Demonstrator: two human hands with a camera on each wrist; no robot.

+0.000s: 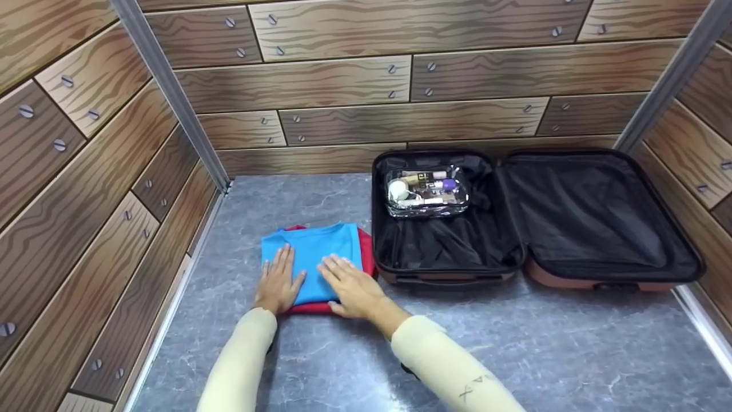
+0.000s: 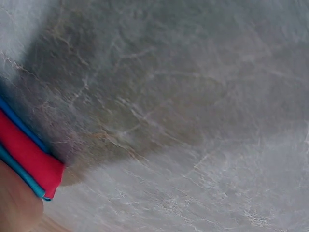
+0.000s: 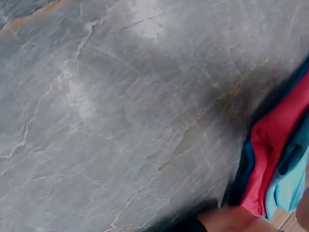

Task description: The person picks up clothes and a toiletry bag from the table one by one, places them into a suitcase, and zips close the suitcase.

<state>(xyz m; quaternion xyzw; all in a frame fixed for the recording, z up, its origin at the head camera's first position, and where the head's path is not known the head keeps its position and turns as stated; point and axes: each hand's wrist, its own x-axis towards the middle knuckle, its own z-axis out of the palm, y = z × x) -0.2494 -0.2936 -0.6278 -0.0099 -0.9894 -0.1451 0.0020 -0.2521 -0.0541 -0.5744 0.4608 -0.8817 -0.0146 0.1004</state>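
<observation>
A folded light-blue garment (image 1: 320, 237), probably a shirt, lies flat on top of a folded red garment (image 1: 368, 252). My left hand (image 1: 278, 281) rests palm down on its left side, fingers straight. On the right side my right hand (image 1: 355, 289) lies with fingers extended, also touching the blue cloth. In the left wrist view, the edge of the red garment (image 2: 34, 154) shows between blue layers, beside part of the hand. The right wrist view shows layered edges of the red garment (image 3: 270, 140) and the light-blue garment (image 3: 289, 188); a darker blue layer lies beneath the red.
An open suitcase (image 1: 449, 274) stands right of the clothes, its lid half (image 1: 595, 212) spread farther right. Inside its left half sits a clear pouch (image 1: 428, 191) of small toiletries. Wood-patterned walls (image 1: 343, 86) enclose the grey marbled surface (image 1: 320, 366).
</observation>
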